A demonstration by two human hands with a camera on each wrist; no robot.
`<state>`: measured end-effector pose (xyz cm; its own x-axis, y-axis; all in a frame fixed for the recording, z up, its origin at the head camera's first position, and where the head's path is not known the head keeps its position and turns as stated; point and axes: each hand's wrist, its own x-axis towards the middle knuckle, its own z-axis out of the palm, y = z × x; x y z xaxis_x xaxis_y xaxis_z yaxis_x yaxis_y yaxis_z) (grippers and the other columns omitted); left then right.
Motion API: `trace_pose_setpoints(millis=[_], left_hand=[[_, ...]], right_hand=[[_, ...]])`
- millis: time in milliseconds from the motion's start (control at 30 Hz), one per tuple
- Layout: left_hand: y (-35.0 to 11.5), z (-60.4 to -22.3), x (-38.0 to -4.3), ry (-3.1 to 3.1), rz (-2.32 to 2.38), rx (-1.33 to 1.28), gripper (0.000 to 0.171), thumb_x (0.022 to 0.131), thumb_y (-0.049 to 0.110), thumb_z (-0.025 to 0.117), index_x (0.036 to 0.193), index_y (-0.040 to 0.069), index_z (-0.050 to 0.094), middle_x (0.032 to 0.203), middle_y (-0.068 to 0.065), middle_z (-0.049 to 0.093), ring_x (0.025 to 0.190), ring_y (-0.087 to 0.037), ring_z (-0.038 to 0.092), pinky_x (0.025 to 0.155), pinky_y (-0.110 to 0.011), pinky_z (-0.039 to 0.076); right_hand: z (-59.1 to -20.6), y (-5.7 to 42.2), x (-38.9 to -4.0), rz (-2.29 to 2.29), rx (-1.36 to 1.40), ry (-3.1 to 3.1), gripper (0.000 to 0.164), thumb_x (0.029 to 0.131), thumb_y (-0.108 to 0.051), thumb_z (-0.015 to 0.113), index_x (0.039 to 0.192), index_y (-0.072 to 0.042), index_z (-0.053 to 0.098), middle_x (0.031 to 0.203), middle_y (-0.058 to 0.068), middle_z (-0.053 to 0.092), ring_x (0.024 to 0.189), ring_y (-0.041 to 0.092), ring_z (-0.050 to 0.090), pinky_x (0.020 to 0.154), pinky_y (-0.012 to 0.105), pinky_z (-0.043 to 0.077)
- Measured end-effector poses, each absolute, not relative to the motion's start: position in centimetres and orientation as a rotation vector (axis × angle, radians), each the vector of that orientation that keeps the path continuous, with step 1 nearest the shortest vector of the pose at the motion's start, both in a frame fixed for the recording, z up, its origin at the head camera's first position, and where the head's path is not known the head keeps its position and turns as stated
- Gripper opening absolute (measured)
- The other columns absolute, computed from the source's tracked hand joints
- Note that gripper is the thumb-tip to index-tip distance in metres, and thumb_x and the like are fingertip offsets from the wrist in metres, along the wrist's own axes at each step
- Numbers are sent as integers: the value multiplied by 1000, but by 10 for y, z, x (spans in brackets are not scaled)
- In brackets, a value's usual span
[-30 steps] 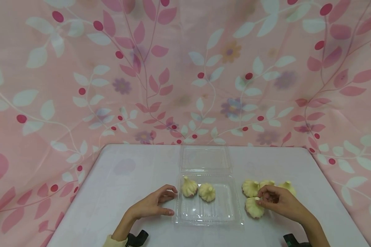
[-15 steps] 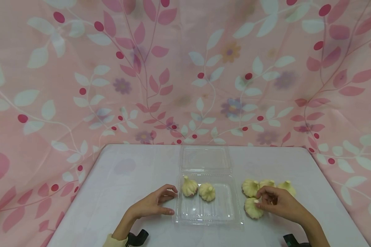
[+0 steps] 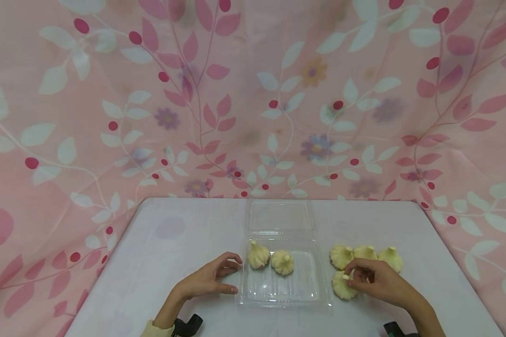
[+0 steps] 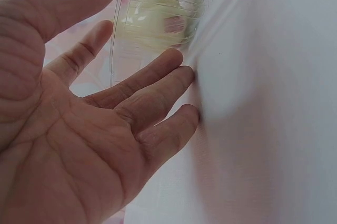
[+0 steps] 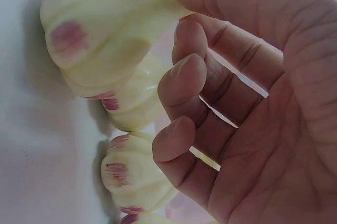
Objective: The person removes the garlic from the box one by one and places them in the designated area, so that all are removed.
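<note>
My right hand (image 3: 379,279) pinches the stem of a garlic bulb (image 3: 343,286) between thumb and forefinger. In the right wrist view that pale bulb (image 5: 95,34) with purple patches hangs from the fingertips, close above the table surface. Three more garlic bulbs (image 3: 390,259) sit just behind this hand. My left hand (image 3: 208,277) is at the left side of a clear plastic box (image 3: 286,294), its fingers relaxed and holding nothing; its fingertips rest on the table in the left wrist view. Inside the box's back left part lie two garlic bulbs (image 3: 282,262).
The box's clear lid (image 3: 281,217) lies opened backward on the white table (image 3: 185,224). Behind the table hangs a pink floral cloth (image 3: 244,93). A black wrist camera mount (image 3: 188,325) shows by the left wrist, another (image 3: 393,329) by the right.
My right hand has shifted slightly left and toward me, and the pinched garlic bulb has moved a little with it. My left hand stays in place.
</note>
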<state>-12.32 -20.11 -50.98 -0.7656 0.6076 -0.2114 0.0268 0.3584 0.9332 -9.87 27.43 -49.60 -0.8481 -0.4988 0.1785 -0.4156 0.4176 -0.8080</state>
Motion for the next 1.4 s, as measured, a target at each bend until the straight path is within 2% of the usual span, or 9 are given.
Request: trace_pose_setpoints(millis=[267, 900, 1100, 1400], left_hand=[[-201, -510, -122, 2098, 1417, 549, 64, 83, 20, 81, 135, 21, 46, 137, -9, 53, 133, -32, 46, 108, -55, 35], [-202, -511, -122, 2102, 1411, 568, 66, 84, 21, 81, 138, 16, 43, 138, -10, 52, 133, -32, 46, 109, -54, 34], [-201, -509, -122, 2106, 1407, 572, 66, 83, 21, 81, 138, 17, 44, 138, -11, 52, 133, -33, 46, 108, -54, 35], [-201, -509, -122, 2098, 1414, 571, 66, 83, 20, 81, 138, 16, 43, 138, -12, 52, 133, -34, 46, 108, -54, 35]], right_hand=[[-494, 276, -96, -1395, -840, 2647, 21, 83, -10, 80, 95, -19, 65, 72, -11, 57, 61, 6, 52, 48, 22, 44], [-495, 278, -95, -1422, -915, 2704, 27, 80, -5, 82, 93, -20, 64, 71, -11, 56, 59, 5, 51, 47, 20, 43], [-494, 278, -95, -1390, -877, 2711, 26, 79, -12, 84, 92, -21, 64, 69, -13, 54, 59, 3, 50, 47, 20, 43], [-490, 279, -97, -1355, -846, 2730, 26, 80, -17, 84, 95, -16, 63, 70, -13, 53, 59, 4, 51, 48, 21, 44]])
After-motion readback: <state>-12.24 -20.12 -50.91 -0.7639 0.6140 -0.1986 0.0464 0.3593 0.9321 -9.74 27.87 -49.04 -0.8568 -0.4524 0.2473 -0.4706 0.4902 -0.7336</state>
